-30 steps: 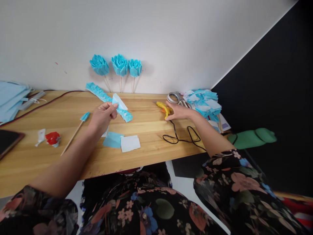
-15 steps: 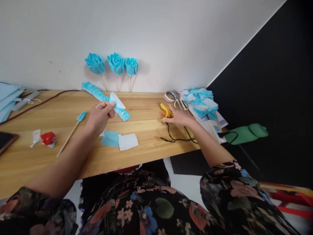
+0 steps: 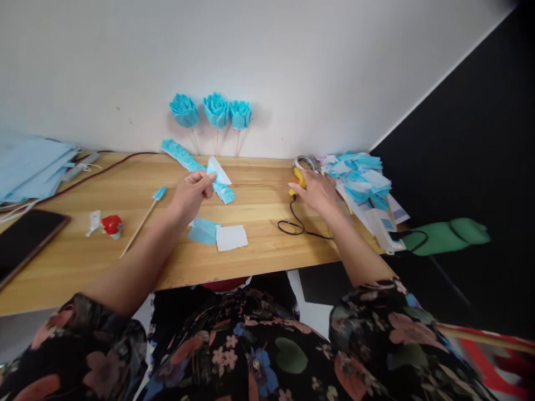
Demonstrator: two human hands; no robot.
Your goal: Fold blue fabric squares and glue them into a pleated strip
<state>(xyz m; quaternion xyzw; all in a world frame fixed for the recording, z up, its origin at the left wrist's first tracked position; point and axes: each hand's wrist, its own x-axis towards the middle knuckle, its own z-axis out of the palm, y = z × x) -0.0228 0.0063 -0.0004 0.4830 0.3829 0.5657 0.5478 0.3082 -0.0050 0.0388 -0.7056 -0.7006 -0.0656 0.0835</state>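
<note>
My left hand (image 3: 193,195) is closed in a pinch on a folded piece of blue-and-white mask fabric (image 3: 219,170). It is over a crumpled blue strip (image 3: 181,155) lying on the table. My right hand (image 3: 318,192) has its thumb and fingers around a yellow glue gun (image 3: 299,178), partly hidden by the hand; a black cord (image 3: 303,227) trails from it. Just behind are scissors (image 3: 307,161), mostly covered. A blue piece (image 3: 203,230) and a white piece (image 3: 232,238) lie in front of my left hand.
Three blue fabric flowers (image 3: 216,110) on sticks lean against the wall. A blue-tipped stick (image 3: 140,225), a red-wrapped item (image 3: 112,225) and a phone (image 3: 29,239) lie left, near stacked masks (image 3: 33,167). Blue-and-white scraps (image 3: 359,175) and a power strip (image 3: 387,231) are right.
The view has swung left, so everything appears further right. The glue gun has turned from pointing left to pointing away, in my right hand. My left hand keeps its pinch on the fabric piece.
</note>
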